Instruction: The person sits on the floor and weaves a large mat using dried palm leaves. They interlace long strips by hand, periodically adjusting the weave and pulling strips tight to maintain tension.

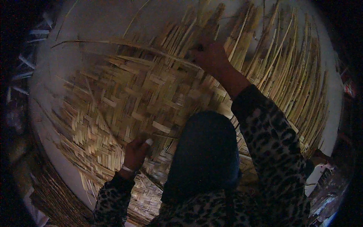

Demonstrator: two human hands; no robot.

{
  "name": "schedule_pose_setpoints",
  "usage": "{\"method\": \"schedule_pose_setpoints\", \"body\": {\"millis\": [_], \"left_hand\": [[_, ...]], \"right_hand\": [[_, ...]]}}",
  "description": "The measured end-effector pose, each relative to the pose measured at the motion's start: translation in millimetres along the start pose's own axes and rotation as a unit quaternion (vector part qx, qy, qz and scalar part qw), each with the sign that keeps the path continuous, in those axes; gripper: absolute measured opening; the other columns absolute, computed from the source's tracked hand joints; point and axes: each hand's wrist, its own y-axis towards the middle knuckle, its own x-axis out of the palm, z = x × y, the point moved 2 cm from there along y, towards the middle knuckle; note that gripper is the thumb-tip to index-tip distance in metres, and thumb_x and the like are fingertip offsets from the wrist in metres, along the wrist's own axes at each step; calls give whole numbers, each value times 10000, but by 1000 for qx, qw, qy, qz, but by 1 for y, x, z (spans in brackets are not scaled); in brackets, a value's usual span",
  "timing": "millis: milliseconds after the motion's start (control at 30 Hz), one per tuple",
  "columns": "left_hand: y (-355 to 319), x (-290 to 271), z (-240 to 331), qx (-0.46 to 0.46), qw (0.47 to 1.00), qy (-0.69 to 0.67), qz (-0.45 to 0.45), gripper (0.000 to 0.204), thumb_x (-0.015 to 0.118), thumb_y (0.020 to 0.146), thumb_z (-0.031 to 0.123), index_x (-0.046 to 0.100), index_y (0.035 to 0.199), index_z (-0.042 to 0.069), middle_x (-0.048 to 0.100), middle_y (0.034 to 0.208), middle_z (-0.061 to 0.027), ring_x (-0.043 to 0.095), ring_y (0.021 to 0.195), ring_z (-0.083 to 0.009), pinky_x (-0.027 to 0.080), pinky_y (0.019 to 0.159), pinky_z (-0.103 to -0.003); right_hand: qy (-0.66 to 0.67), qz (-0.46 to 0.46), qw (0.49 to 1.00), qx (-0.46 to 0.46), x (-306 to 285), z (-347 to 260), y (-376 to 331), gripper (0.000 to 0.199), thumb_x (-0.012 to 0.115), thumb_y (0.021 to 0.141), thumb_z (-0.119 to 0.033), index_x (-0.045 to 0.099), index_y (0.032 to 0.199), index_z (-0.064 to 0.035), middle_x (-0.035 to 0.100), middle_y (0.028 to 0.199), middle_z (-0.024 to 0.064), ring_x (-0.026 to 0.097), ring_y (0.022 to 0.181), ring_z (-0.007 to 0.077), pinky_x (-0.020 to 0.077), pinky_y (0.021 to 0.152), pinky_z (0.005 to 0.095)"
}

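A woven mat of pale bamboo strips [151, 89] spreads in front of me, tight in the middle, with loose strip ends fanning out at its edges. At the far side, my right hand [211, 56] is closed, its fingers dim and partly blurred. A long curved bamboo strip [132, 44] runs from the far left into that hand. Nearer, on the left part of the weave, my left hand [135, 153] has its fingers curled and thumb on top. A thin slanting strip [99, 111] leads into it and comes out below; the grip itself is partly hidden.
My knee in dark cloth [204, 151] covers the near middle of the mat. Long unwoven strips [291, 75] stick out on the right over a grey floor [94, 19]. A bundle of thin brown sticks [56, 193] lies at the lower left.
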Motion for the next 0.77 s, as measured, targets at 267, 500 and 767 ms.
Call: {"method": "schedule_pose_setpoints", "body": {"millis": [267, 500, 767], "left_hand": [[-24, -4, -35, 8, 996, -84, 13, 385, 608, 890, 254, 563, 1202, 33, 613, 855, -39, 542, 729, -84, 460, 626, -254], [-33, -7, -51, -4, 992, -129, -5, 350, 591, 898, 282, 599, 1121, 13, 606, 805, -44, 543, 678, -111, 454, 619, -278], [1, -16, -57, 39, 990, 130, -31, 352, 588, 897, 249, 581, 1214, 98, 591, 711, -17, 580, 678, -97, 498, 592, -306]], "right_hand": [[263, -86, 932, 232, 4, 7, 13, 294, 704, 741, -229, 641, 965, -51, 668, 888, 131, 648, 777, 287, 519, 693, 397], [178, -174, 944, 215, -13, -12, 12, 388, 688, 729, -340, 638, 955, -29, 668, 874, 138, 648, 831, 262, 510, 734, 404], [266, -214, 896, 282, -5, 2, 25, 423, 682, 743, -353, 637, 1042, -57, 677, 879, 146, 660, 805, 238, 515, 758, 391]]}}
